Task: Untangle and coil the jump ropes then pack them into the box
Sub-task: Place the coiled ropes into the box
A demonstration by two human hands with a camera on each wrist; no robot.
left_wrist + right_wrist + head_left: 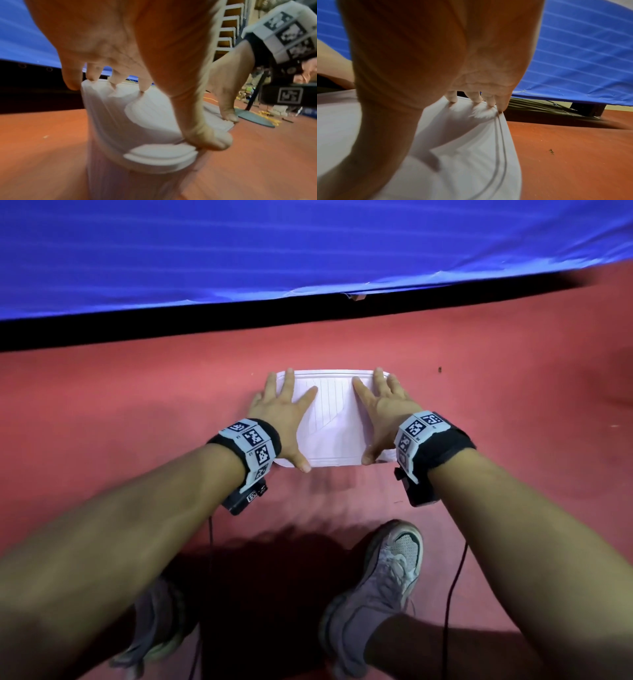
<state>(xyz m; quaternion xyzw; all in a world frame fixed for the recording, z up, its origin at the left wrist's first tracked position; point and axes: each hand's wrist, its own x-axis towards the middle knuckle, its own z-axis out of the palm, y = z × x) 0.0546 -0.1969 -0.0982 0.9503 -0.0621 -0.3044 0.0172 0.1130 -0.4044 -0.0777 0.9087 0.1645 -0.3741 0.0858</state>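
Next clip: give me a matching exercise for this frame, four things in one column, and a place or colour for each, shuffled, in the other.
Things:
1. box lid
2. floor
3. mat
4. left hand

Descriptions:
A. blue, beyond the box
B. white, under both hands
C. spread on the lid's left side
D. red

Pairs: 1-B, 2-D, 3-A, 4-C

Red floor (137, 405), white lidded box (334, 446), shoes (376, 587)
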